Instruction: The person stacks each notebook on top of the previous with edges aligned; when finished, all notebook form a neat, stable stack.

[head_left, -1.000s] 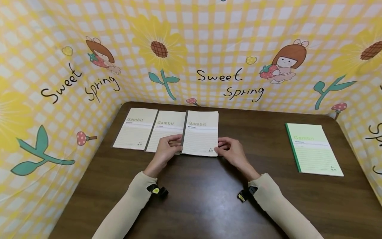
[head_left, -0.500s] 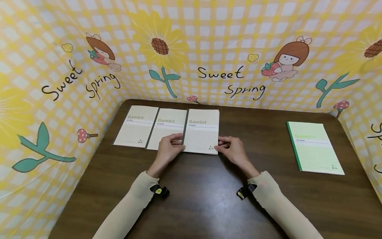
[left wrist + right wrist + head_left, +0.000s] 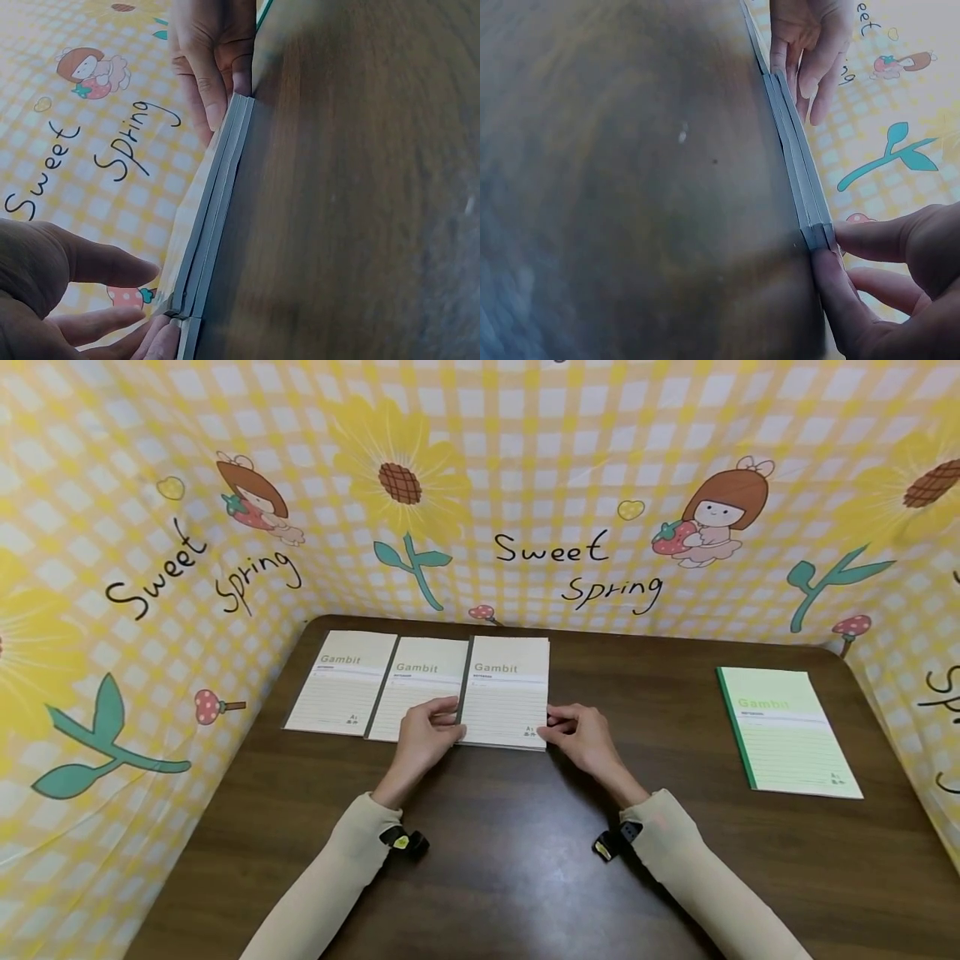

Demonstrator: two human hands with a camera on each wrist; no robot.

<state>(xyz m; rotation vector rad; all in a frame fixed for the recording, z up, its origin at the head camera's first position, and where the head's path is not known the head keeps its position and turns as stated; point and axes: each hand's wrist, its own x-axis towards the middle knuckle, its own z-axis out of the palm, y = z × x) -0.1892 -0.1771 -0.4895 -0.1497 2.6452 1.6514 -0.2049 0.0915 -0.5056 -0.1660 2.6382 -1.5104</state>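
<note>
A short stack of cream notebooks with dark spines (image 3: 505, 702) lies right of two other cream notebooks (image 3: 341, 681) (image 3: 423, 672). At the stack's near left corner is my left hand (image 3: 425, 737), thumb and fingers bent round the edge. My right hand (image 3: 588, 739) grips the near right corner in the same way. In the left wrist view, the layered edges (image 3: 214, 210) run between the two hands, slightly uneven. The right wrist view shows the right hand (image 3: 907, 277) with its thumb and a finger on the stack's corner (image 3: 821, 231).
A green notebook with a darker green spine (image 3: 791, 735) lies slanted at the right of the brown table (image 3: 480, 877). Yellow checked cloth (image 3: 555, 468) with flowers and cartoon figures stands behind the table and at its sides.
My left hand has shifted slightly right against the stack. The top notebook's near edge sits a little farther back over the one below. My right hand stays at its corner.
</note>
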